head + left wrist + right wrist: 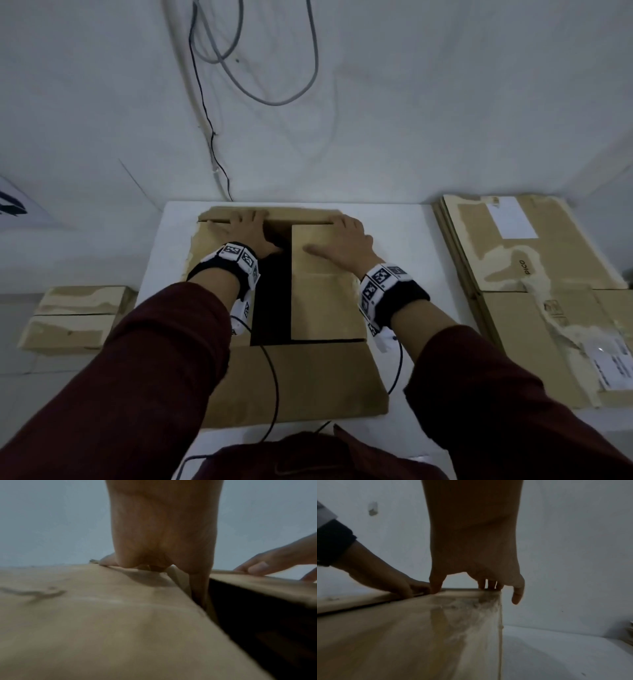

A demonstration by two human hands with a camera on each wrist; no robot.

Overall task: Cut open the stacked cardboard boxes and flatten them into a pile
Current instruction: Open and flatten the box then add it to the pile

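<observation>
A brown cardboard box [301,377] lies on the white table [404,233], its top flaps partly apart with a dark gap down the middle. My left hand [246,233] rests flat on the left flap, fingers reaching the far flap. In the left wrist view the left hand [163,534] has its thumb down in the gap beside the flap [85,615]. My right hand [342,243] presses flat on the right flap. Seen from the right wrist, the right hand [474,540] has its fingertips at the far edge of the box [402,635] and the little finger hanging past the corner.
A pile of flattened boxes [534,291] lies on the right. A smaller taped box [75,318] sits lower at the left. Cables [219,102] hang down the white wall behind the table. Thin wires run from both wrist bands across the box's near side.
</observation>
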